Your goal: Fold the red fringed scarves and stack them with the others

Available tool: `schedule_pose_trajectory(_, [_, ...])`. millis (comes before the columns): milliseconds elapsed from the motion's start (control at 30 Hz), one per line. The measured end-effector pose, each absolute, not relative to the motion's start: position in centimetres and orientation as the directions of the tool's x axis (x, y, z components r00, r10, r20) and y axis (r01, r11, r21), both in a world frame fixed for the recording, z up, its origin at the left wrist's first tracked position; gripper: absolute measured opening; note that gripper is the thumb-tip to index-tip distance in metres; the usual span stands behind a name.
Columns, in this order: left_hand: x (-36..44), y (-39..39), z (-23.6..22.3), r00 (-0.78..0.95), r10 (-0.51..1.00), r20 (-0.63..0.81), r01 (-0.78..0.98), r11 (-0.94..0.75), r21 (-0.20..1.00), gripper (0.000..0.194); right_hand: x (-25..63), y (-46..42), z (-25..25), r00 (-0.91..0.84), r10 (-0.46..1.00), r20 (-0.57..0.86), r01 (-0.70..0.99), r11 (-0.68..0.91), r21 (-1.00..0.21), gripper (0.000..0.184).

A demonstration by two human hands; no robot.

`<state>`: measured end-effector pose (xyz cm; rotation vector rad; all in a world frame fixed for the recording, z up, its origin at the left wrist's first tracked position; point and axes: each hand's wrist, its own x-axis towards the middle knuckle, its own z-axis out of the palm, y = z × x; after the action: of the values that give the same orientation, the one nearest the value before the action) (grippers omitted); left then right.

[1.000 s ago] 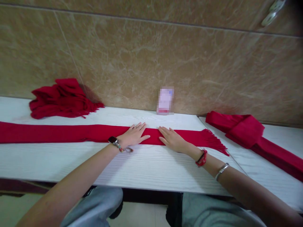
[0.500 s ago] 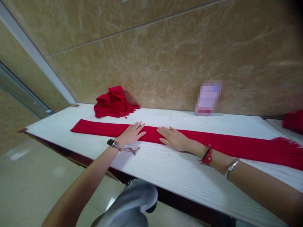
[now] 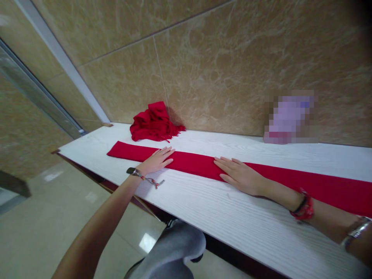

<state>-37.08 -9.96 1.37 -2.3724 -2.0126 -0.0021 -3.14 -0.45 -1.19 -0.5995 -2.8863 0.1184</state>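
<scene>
A long red scarf (image 3: 193, 163), folded into a flat narrow strip, stretches across the white tabletop (image 3: 186, 197) and runs out of view at the right. My left hand (image 3: 157, 159) lies flat on the scarf towards its left end, fingers spread. Farther right, my right hand (image 3: 240, 174) rests palm down on the same strip, its fingers stretched out. Neither hand grasps the cloth. Behind the strip, close to the wall, sits a crumpled red scarf (image 3: 152, 122) with fringe showing at its right side.
A blurred pink and purple object (image 3: 287, 120) leans against the marbled tile wall (image 3: 217, 77) at the back right. The table's front edge drops to a shiny tiled floor (image 3: 72, 228). My grey-clad leg (image 3: 174, 248) is just below that edge.
My hands have moved apart along the scarf, the left towards its left end and the right the other way. The view has shifted left, so the scarf's fringed right end is out of sight.
</scene>
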Motion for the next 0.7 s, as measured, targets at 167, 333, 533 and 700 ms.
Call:
schedule_pose_trajectory(167, [-34.3, -10.6, 2.6, 0.202, 0.977, -0.071, 0.978, -0.205, -0.036, 0.053, -0.4, 0.2, -2.0, -0.894, 0.407, 0.187, 0.387, 0.912, -0.133, 0.053])
schedule_pose_trajectory(333, [-31.9, -10.6, 3.3, 0.221, 0.971, -0.09, 0.975, -0.224, -0.017, 0.06, -1.1, -0.3, -0.1, -0.907, 0.385, 0.168, 0.37, 0.922, -0.115, 0.055])
schedule_pose_trajectory(533, [-30.6, -10.0, 2.5, 0.371, 0.925, -0.077, 0.928, -0.373, 0.0, 0.061, -5.9, -2.6, 1.5, -0.943, 0.262, 0.202, 0.272, 0.962, 0.019, 0.044])
schedule_pose_trajectory(700, [-30.8, -10.0, 2.4, 0.414, 0.91, -0.032, 0.909, -0.415, -0.037, 0.046, -6.3, -2.9, -0.1, -0.937, 0.204, 0.283, 0.238, 0.967, 0.089, 0.035])
